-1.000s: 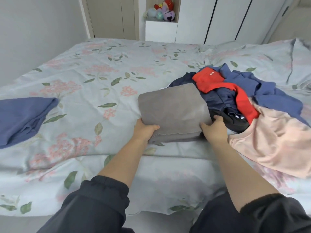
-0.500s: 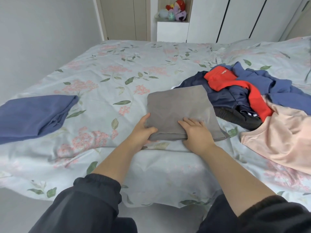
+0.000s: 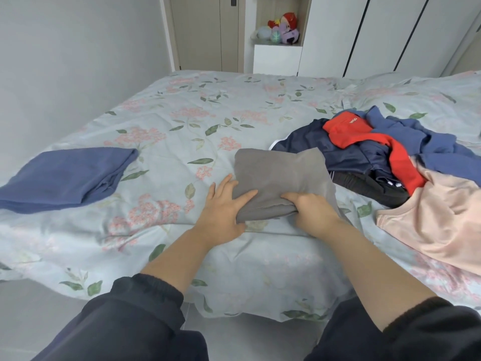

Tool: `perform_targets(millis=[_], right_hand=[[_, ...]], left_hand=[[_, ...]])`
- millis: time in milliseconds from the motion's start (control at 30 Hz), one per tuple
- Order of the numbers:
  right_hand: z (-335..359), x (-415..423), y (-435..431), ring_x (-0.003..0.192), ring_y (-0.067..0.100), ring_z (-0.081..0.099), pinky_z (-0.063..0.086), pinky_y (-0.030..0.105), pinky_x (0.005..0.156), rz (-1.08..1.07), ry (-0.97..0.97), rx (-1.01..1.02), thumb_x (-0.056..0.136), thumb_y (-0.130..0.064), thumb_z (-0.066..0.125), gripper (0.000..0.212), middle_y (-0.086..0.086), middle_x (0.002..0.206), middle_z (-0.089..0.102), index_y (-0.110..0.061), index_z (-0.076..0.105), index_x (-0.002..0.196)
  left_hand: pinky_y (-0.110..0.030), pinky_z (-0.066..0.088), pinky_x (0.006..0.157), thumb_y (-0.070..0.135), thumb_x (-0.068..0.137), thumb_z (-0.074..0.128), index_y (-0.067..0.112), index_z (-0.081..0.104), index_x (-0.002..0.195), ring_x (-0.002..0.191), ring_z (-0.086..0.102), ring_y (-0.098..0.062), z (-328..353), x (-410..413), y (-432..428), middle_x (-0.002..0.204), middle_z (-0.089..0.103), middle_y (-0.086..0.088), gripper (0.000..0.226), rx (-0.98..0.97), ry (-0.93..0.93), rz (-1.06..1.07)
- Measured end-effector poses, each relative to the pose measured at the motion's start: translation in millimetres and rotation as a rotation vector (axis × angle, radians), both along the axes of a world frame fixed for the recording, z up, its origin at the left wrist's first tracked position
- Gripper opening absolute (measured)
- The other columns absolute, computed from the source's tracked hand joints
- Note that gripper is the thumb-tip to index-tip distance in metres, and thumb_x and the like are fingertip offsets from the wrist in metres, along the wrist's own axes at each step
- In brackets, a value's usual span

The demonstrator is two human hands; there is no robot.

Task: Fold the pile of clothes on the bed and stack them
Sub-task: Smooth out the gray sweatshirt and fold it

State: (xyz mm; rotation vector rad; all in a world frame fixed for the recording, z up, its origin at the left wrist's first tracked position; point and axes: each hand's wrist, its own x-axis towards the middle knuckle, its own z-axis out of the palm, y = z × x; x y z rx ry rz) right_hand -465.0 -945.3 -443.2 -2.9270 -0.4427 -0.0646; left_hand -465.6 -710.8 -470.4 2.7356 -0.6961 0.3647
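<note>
Left hand (image 3: 223, 211) clamps the grey cloth (image 3: 281, 173) by its near corner, thumb on top; right hand (image 3: 311, 211) curls round its front edge. The cloth sits on the bed (image 3: 182, 121), between the blue fold (image 3: 65, 175) and the pile (image 3: 377, 155).

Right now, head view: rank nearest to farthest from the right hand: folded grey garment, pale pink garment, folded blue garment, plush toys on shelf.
1. Folded grey garment, gripped by the right hand.
2. Pale pink garment, to its right.
3. Folded blue garment, far left.
4. Plush toys, back shelf.
</note>
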Motion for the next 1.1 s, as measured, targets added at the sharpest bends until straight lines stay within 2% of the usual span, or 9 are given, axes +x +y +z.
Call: perform_targets(millis=[167,267,433,567,633,700,867,967,1100], right_hand=[[42,-3,8,0.089,0.037,0.058,0.044,0.036,0.064,-0.025,-0.136,0.016,0.072,0.001,0.047,0.036,0.010,0.095,0.064,-0.018,0.058,0.102],[90,4,17,0.091,0.036,0.055,0.030,0.036,0.065,-0.107,-0.490,-0.086,0.070,0.003,0.053,0.034,0.013,0.096,0.057,-0.009,0.054,0.102],[174,19,39,0.094,0.034,0.051,0.029,0.039,0.076,-0.127,-0.731,-0.117,0.065,0.003,0.056,0.041,0.015,0.099,0.055,-0.008,0.052,0.105],[200,47,46,0.105,0.034,0.053,0.037,0.041,0.085,0.043,-0.589,-0.209,0.075,0.005,0.050,0.051,0.016,0.112,0.057,-0.011,0.049,0.124],[183,58,42,0.115,0.032,0.048,0.036,0.041,0.094,0.018,-0.378,-0.311,0.081,0.001,0.052,0.058,0.015,0.122,0.052,-0.013,0.039,0.136],[147,60,39,0.124,0.031,0.039,0.028,0.044,0.103,-0.051,-0.262,-0.433,0.086,-0.012,0.057,0.062,0.014,0.133,0.043,-0.013,0.029,0.142],[34,30,50,0.144,0.022,0.014,0.008,0.045,0.115,0.153,-0.070,-0.290,0.099,-0.028,0.039,0.056,0.005,0.158,0.016,-0.019,0.018,0.150],[-21,2,32,0.146,0.012,0.004,0.002,0.044,0.116,0.207,0.140,-0.178,0.101,-0.044,0.024,0.053,-0.005,0.160,0.008,-0.029,0.013,0.151],[-29,2,-3,0.146,0.017,0.001,0.005,0.055,0.115,-0.298,0.187,-0.119,0.100,-0.047,0.017,0.056,-0.003,0.160,0.004,-0.023,0.013,0.151]], left_hand=[[-0.039,0.031,0.110,-0.015,0.069,0.062,0.005,0.071,0.102,0.136,0.035,-0.033,33,3,2,0.130,0.057,-0.013,0.040,-0.461,-0.150,-0.002],[-0.026,0.036,0.102,-0.003,0.082,0.061,0.003,0.062,0.114,0.126,0.049,-0.027,72,9,1,0.122,0.063,-0.010,0.033,-0.609,-0.034,0.077],[-0.025,0.050,0.087,0.012,0.095,0.053,0.016,0.059,0.109,0.096,0.063,-0.018,153,16,-2,0.099,0.066,0.002,0.016,-1.058,0.053,0.100],[-0.039,0.052,0.090,0.014,0.094,0.054,0.011,0.063,0.104,0.096,0.065,-0.026,166,38,15,0.104,0.069,-0.009,0.014,-1.175,0.267,0.199],[-0.040,0.049,0.093,0.016,0.093,0.055,0.006,0.058,0.115,0.104,0.062,-0.029,145,46,25,0.116,0.064,-0.015,0.024,-0.955,0.411,0.381],[-0.038,0.044,0.096,0.019,0.093,0.051,0.010,0.041,0.134,0.118,0.052,-0.031,111,43,26,0.131,0.052,-0.014,0.043,-0.446,0.397,0.578],[-0.049,0.012,0.114,0.045,0.100,0.026,0.026,0.012,0.151,0.146,0.005,-0.024,23,10,4,0.160,0.007,-0.002,0.056,0.149,0.348,0.256],[-0.048,0.004,0.116,0.049,0.100,0.017,0.032,0.002,0.152,0.146,-0.005,-0.021,-6,-5,14,0.160,-0.003,0.005,0.056,0.270,0.315,0.214],[-0.044,0.006,0.118,0.054,0.098,0.019,0.032,0.001,0.151,0.146,-0.007,-0.021,-5,-9,26,0.160,-0.007,0.004,0.060,0.200,0.364,0.258]])
